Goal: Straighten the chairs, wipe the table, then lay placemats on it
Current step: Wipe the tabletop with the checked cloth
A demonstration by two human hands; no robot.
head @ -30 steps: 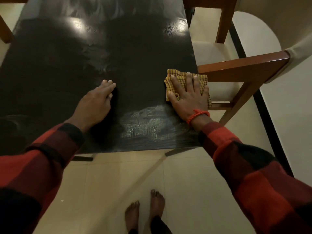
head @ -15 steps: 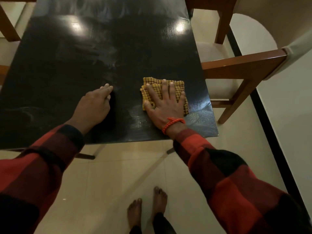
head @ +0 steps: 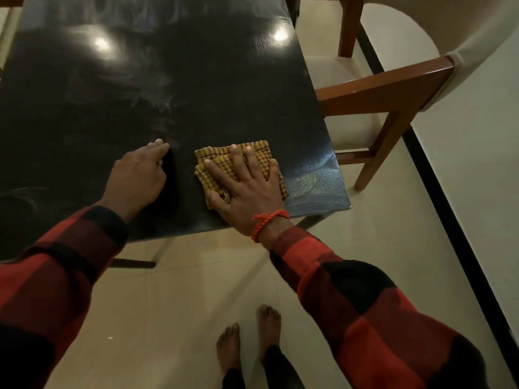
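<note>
Right hand (head: 247,189) spread flat, fingers splayed, pressing a folded yellow-and-brown checked cloth (head: 224,161) onto the glossy black rectangular tabletop (head: 140,94) near its near right corner. Cloth lying flat under the palm, its far edge and left corner showing beyond the fingertips. Just right of the cloth, a damp streaked patch (head: 314,181) shining on the corner of the tabletop.

Left hand (head: 139,178) resting on the tabletop beside the cloth but apart from it, fingers loosely bent with the tips down on the surface, holding nothing. Red braided thread (head: 268,221) tied around the right wrist; red-and-black checked sleeves (head: 365,304) on both arms.

Reddish-brown wooden chair with a cream padded seat (head: 393,80) standing at the right side of the tabletop, seat partly tucked beneath the edge. Two bare feet (head: 269,324) on the pale tiled floor (head: 182,318) below the near edge. Two light reflections glaring on the far part of the tabletop.
</note>
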